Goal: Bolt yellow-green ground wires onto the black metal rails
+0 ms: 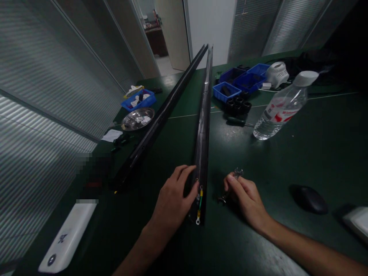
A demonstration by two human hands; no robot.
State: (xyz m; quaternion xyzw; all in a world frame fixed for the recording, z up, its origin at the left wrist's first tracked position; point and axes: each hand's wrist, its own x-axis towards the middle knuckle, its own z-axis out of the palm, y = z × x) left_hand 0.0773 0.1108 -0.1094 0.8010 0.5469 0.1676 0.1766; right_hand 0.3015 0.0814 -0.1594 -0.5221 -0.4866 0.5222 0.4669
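A long dark metal channel (202,132) runs away from me along the table. At its near end lies a short green-yellow wire (200,204) with ring terminals, one ring near the small hardware in the channel and the other towards the channel's near end. My left hand (176,195) grips the channel's left edge there, its fingers curved over the side and the thumb beside the small hardware. What lies under the fingertips is partly hidden. Just right of the channel, my right hand (244,193) is closed around an open-ended wrench (238,173), whose two jaws stick out of the grip.
A second dark channel (161,115) lies to the left. Beyond it are a steel dish (139,119) and a blue tray (140,100). To the right stand blue bins (227,91), a screwdriver (236,121), a water bottle (277,111) and a black mouse (309,199). A white case (69,237) lies front left.
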